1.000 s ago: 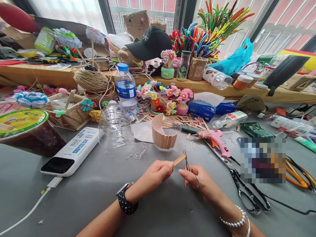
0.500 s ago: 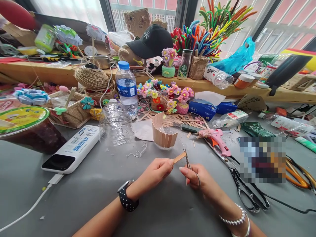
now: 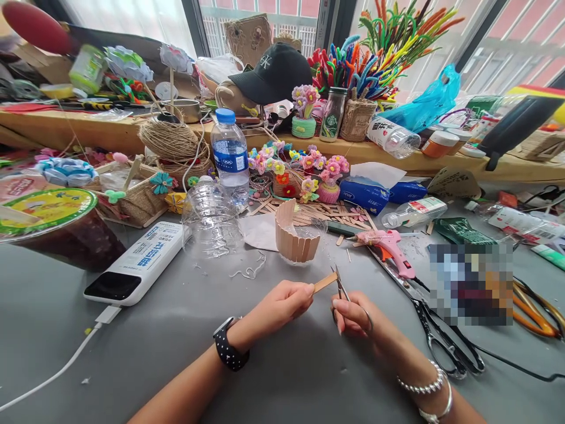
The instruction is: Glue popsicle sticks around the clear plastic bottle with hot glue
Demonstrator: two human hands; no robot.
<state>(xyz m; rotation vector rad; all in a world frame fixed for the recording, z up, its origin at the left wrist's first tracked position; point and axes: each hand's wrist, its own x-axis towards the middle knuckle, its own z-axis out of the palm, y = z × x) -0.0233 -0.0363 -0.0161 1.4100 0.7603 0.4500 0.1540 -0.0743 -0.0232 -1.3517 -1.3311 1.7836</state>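
My left hand [image 3: 286,303] pinches a flat wooden craft stick [image 3: 325,282] by its near end, tilted up to the right. In my right hand [image 3: 355,315] is a small pair of metal scissors [image 3: 342,287], fingers through the loops. The blades meet the stick's far end; whether they are cutting through it I cannot tell. Just beyond stands a clear plastic cup [image 3: 324,231] partly faced with upright wooden sticks, forming a stick wall [image 3: 298,247] taller on its left side.
A pink glue gun [image 3: 391,247] and large black-handled scissors [image 3: 436,335] lie to the right. At left are a white power bank [image 3: 136,265] with a cable, a lidded drink cup [image 3: 66,235] and a cut clear bottle [image 3: 214,221]. Loose sticks [image 3: 304,215] lie behind.
My right hand has shifted slightly right, and the scissor blades now look wider apart at the stick's end. The view has moved slightly; my left hand keeps its hold on the stick.
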